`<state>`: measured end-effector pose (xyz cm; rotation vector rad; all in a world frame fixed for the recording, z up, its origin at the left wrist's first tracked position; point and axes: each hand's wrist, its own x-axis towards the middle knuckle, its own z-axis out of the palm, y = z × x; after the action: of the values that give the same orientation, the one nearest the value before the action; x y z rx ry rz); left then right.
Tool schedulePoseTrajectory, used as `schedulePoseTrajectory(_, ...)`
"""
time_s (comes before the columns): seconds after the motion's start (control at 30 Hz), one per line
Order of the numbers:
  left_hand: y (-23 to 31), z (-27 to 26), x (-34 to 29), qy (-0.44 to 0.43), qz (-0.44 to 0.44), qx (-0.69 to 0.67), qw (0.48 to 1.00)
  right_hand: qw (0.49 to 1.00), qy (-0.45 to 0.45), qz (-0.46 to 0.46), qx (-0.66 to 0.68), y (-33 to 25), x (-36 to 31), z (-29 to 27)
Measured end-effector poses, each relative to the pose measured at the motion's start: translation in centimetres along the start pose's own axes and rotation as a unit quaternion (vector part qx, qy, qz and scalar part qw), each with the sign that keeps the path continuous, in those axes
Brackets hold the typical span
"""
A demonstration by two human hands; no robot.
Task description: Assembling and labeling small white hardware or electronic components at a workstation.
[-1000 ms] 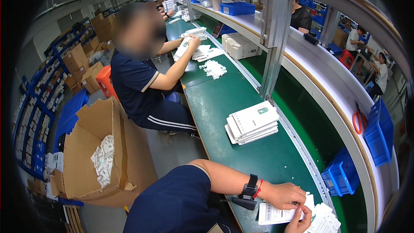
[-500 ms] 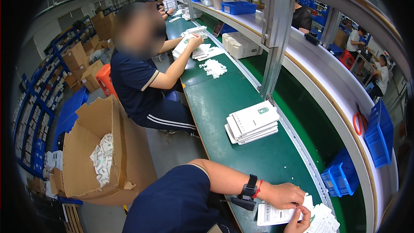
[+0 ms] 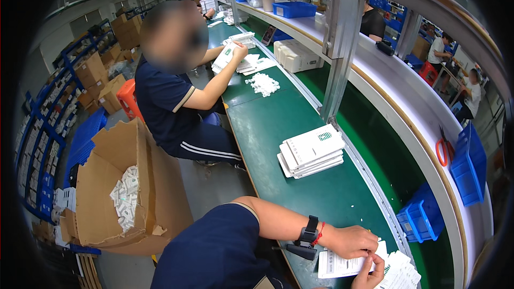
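Observation:
My left hand (image 3: 352,241) reaches across the table's near end, its fingers bent and pinched together. Against its fingertips come the thumb and finger of my right hand (image 3: 368,272), closed at the edge of a flat white packet (image 3: 334,265) with dark print. Anything small between the fingertips is hidden. Beside my hands, more flat white packets (image 3: 399,274) with green marks lie in a loose, overlapping heap. Farther up the table stands a stack of similar white packets (image 3: 313,150). A black strap and a red string circle my left wrist.
A co-worker (image 3: 166,88) sits along the green table (image 3: 257,128), holding white packets near a pile of small clear-white pieces (image 3: 263,84). Left of me stands an open carton (image 3: 160,182). Shelving posts (image 3: 342,48), blue bins (image 3: 423,214) and red-handled scissors (image 3: 443,152) line the right.
My hands stay at nearly the same spot, fingertips still together over the packet's edge. The co-worker's packets have tilted slightly. The whole view has shifted a little.

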<state>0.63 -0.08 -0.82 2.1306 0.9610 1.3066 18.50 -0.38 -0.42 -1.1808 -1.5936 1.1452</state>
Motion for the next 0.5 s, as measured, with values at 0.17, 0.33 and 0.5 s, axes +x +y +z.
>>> schedulePoseTrajectory(0.17,0.3,-0.3,0.0,-0.013,-0.011,-0.004,1.000,1.000,-0.011,-0.003,0.001,-0.1,-0.2,-0.2)
schedulePoseTrajectory(0.33,0.0,-0.2,-0.1,-0.012,-0.005,0.004,1.000,1.000,-0.013,-0.014,-0.008,-0.1,-0.2,0.0)
schedulePoseTrajectory(0.5,-0.3,0.0,-0.1,-0.011,0.004,0.002,1.000,1.000,-0.008,-0.002,0.020,0.1,-0.2,-0.2)
